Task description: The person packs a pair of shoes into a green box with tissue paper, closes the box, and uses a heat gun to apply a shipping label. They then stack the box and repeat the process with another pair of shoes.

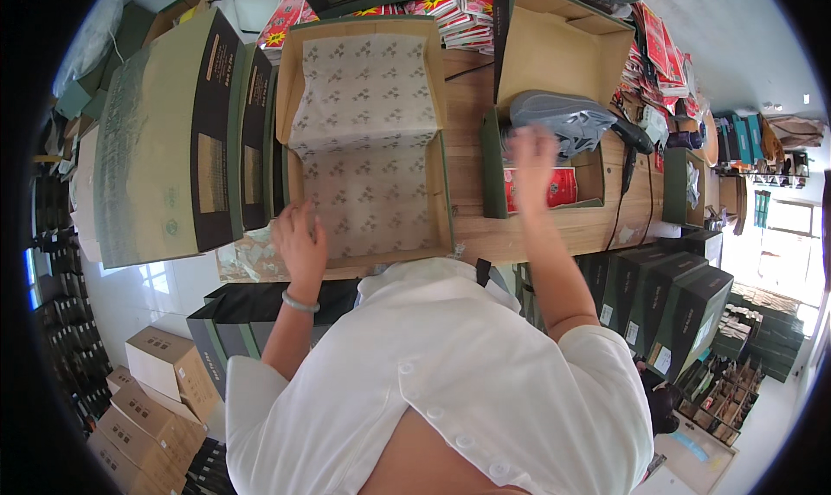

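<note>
An open shoe box [444,205] lies in front of me, lined with patterned tissue paper [368,183] that also covers the raised lid. My left hand [299,242], a bracelet on its wrist, rests at the box's near left wall with its fingers stretched and apart. To the right stands a smaller open box [494,179] with red packets [563,186] inside. Over its left part is my right hand [533,162], blurred by motion. A rounded grey object [563,118] with a creased, shiny side lies across the far part of that box, beside the hand; its kind is unclear.
Large green-and-black boxes [173,140] stand at the left. Red packets [662,54] are piled along the back. A black hair dryer [636,138] with its cord lies right of the small box. Cartons [151,417] and stacked boxes [675,309] stand below the wooden table [472,231].
</note>
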{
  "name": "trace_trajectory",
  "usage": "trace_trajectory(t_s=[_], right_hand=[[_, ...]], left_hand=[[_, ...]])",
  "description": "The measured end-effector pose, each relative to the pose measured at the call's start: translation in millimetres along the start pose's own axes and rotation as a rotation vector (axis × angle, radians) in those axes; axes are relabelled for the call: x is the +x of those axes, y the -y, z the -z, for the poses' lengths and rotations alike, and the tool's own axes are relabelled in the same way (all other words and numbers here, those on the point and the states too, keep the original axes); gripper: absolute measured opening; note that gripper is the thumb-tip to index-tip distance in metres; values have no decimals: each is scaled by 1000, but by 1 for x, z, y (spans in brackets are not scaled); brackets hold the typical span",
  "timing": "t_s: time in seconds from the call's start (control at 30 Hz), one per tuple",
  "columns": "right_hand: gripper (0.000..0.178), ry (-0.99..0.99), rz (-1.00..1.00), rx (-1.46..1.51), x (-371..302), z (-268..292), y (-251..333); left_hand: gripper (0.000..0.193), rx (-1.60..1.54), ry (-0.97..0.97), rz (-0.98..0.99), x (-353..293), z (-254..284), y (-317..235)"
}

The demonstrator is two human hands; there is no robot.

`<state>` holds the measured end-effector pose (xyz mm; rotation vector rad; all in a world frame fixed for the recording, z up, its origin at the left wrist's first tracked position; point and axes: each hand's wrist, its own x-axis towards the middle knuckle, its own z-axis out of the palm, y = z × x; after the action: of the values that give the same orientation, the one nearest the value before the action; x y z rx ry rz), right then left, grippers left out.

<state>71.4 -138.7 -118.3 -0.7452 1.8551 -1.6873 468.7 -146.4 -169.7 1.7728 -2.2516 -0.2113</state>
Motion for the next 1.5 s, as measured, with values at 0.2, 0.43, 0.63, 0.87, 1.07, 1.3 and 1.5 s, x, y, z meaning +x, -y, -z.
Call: trace_trajectory(t_s=[0.2,0.43,0.63,0.87,1.07,1.3,1.5], right_hand=[[96,-186,-814,375,135,97,-2],[76,-342,-1060,353,167,75,-11],[65,104,-655,416,122,107,-5],[55,425,-504,648,59,93,102],[55,695,-610,760,37,56,136],[54,874,-733,638,8,12,131],[54,941,-943,664,-16,-6,116]], left_hand=[[70,-12,-67,326,-43,-32,-6],[69,-106,-175,281,-46,-59,-38],[64,-7,-361,269,-53,-75,-47],[60,-55,-379,305,-52,-76,-46],[62,-17,-339,328,-54,-74,-50],[62,-21,-314,371,-57,-78,-51],[60,-13,-338,376,-58,-75,-48]])
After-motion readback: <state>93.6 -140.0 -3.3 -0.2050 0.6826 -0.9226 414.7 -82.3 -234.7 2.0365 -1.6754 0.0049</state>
